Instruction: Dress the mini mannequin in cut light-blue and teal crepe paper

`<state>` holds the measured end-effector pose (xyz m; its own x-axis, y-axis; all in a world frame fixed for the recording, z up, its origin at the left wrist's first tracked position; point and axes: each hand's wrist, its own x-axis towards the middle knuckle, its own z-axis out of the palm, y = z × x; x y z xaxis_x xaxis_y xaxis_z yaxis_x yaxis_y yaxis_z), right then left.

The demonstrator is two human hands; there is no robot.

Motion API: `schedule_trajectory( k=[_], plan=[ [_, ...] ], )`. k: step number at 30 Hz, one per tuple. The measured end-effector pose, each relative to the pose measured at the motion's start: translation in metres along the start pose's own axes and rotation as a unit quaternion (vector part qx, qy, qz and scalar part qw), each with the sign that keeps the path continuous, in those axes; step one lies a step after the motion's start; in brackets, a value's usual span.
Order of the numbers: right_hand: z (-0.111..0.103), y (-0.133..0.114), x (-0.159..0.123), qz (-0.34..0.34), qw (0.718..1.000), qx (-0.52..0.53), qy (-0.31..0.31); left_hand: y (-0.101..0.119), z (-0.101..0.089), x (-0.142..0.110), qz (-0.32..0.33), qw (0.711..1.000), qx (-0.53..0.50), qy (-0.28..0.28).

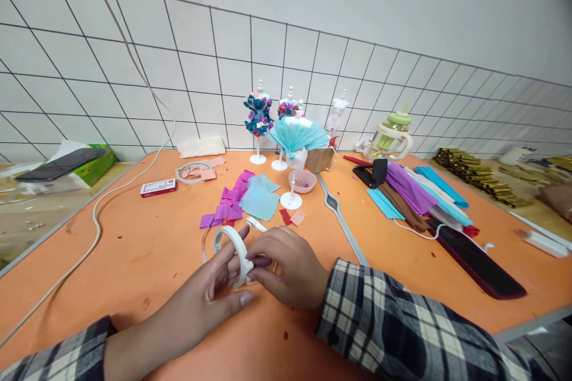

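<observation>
My left hand (pixel 210 294) holds a white roll of tape (pixel 233 250) upright over the orange table (pixel 134 250), with fingers passed through its ring. My right hand (pixel 290 265) is closed beside it, fingertips pinching at the roll's lower edge. Just beyond the hands lie purple paper squares (pixel 227 205), pale blue paper sheets (pixel 260 199) and small red scraps (pixel 286 216). Small white mannequin stands dressed in paper (pixel 292 143) stand further back.
A second tape ring (pixel 193 171) and a red-white box (pixel 158 187) lie at the back left. A white cable (pixel 96 220) crosses the left side. Folded crepe paper strips (pixel 415 190), a black stapler (pixel 370 174), a dark case (pixel 478 262) and a green-lidded cup (pixel 393 134) sit on the right.
</observation>
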<state>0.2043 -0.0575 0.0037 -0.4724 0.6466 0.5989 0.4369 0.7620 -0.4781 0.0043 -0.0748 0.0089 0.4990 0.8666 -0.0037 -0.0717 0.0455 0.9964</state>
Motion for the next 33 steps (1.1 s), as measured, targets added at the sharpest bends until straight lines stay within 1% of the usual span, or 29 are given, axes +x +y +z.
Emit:
schedule_trajectory(
  k=[2,4,6,10,13,18,22,26,29,33],
  plan=[
    [0.000,-0.002,0.000,-0.003,1.000,0.010,-0.019,0.000,-0.001,0.001,-0.010,0.999,0.039,0.036],
    [-0.001,-0.004,0.001,-0.002,0.999,0.027,-0.036,0.000,-0.002,0.003,-0.004,0.995,0.073,0.069],
    [-0.002,-0.005,0.001,0.000,0.999,0.037,-0.036,0.000,-0.003,0.004,0.009,0.993,0.085,0.085],
    [-0.003,-0.003,0.001,-0.012,1.000,0.011,-0.022,0.001,-0.003,0.004,0.013,0.996,0.062,0.070],
    [-0.003,0.000,0.000,-0.019,0.999,-0.022,-0.027,0.002,0.000,0.006,0.013,0.997,0.043,0.067],
    [-0.004,0.002,0.000,-0.041,0.999,-0.023,-0.024,-0.002,0.003,0.006,-0.006,0.998,-0.001,0.057],
    [-0.004,0.002,0.000,-0.058,0.996,-0.072,-0.002,-0.004,0.005,0.005,-0.008,0.999,-0.016,0.034],
    [-0.004,0.003,-0.002,-0.087,0.989,-0.120,0.007,0.000,0.008,0.006,-0.001,0.999,-0.027,0.032],
    [-0.005,0.002,-0.002,-0.103,0.987,-0.127,0.013,0.002,0.009,0.006,0.004,0.999,-0.021,0.032],
    [-0.006,0.000,-0.001,-0.112,0.985,-0.132,0.019,-0.005,0.004,0.004,0.019,0.999,0.032,0.035]
  ],
)
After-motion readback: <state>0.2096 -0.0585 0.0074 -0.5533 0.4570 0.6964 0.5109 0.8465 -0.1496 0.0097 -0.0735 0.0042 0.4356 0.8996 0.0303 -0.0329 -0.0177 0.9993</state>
